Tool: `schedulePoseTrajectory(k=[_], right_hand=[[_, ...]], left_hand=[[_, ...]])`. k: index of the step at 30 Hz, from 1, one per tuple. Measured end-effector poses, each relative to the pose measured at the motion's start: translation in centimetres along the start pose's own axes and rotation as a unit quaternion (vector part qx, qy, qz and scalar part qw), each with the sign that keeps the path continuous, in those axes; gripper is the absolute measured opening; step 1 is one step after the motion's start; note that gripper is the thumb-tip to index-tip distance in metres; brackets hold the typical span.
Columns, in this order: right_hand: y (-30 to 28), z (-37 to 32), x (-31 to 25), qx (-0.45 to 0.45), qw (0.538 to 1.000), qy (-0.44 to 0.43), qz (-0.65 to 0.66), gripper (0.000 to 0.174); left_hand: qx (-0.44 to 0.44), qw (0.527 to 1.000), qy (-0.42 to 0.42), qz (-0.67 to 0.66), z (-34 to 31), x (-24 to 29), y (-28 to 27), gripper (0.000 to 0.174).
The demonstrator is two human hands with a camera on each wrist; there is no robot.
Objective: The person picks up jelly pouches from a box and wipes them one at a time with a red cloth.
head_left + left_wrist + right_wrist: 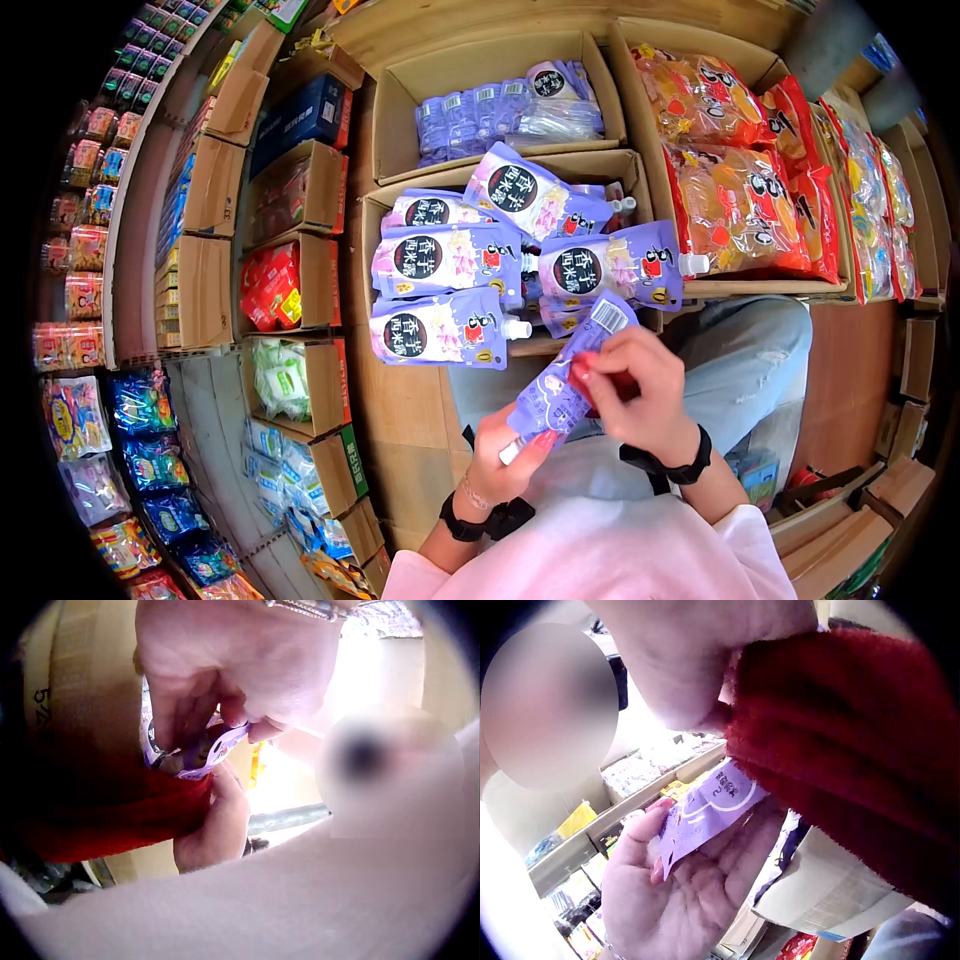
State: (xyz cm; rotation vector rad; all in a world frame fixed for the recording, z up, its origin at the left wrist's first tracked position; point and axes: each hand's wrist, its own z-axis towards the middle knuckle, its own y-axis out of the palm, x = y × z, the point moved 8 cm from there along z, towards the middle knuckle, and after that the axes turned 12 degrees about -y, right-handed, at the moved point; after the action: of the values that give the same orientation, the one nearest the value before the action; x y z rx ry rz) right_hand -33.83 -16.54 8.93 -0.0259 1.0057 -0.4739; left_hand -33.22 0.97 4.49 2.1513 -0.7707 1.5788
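A person's left hand [500,462] is clamped on the white-capped lower end of a purple pouch [553,398], which slants up and to the right from that grip, over the lap. The right hand [645,385], fingers curled round a red cloth [840,765], holds it against the pouch's upper part. Just beyond, similar pouches [435,330] lie heaped in an open carton [643,195], with red-and-orange bags [730,200] boxed to its right.

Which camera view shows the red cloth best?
The right wrist view: the red cloth is large there, its folds and fuzzy surface visible. The left wrist view shows it large but mostly in shadow; the head view shows only a little red at the right hand.
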Motion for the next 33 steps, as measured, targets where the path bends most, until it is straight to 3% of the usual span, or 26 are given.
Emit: schedulePoseTrajectory(k=[2,5,8,13,19,23,26,33], right_hand=[[-0.2,0.1,0.2,0.001,1.0,0.018,0.002,0.015],[0.5,0.5,-1.6,-0.046,0.999,-0.006,0.016,0.014],[0.8,0.6,-2.0,-0.069,0.998,-0.012,0.004,0.013],[-0.8,1.4,-0.1,-0.009,0.999,0.034,-0.016,0.013],[-0.2,1.5,-0.9,-0.059,0.998,0.028,0.001,0.013],[-1.9,1.8,2.4,0.007,0.998,0.044,-0.05,0.013],[-1.3,1.9,0.9,0.01,0.999,0.034,0.001,0.013],[-2.2,2.2,2.7,0.006,0.996,0.06,-0.062,0.011]], left_hand=[[-0.009,1.0,-0.022,-0.008,0.0,-0.3,0.1,0.026],[0.025,0.997,0.043,0.05,0.6,2.1,0.6,0.027],[0.004,0.989,0.126,0.076,0.8,3.6,0.9,0.026],[-0.018,0.983,0.144,0.108,0.8,4.9,1.5,0.021],[-0.024,0.977,0.169,0.126,0.7,4.9,1.7,0.019],[-0.024,0.981,0.152,0.122,0.8,5.3,1.9,0.017],[-0.024,0.981,0.158,0.114,0.8,5.1,1.8,0.017],[-0.019,0.98,0.16,0.117,0.9,4.7,1.4,0.021]])
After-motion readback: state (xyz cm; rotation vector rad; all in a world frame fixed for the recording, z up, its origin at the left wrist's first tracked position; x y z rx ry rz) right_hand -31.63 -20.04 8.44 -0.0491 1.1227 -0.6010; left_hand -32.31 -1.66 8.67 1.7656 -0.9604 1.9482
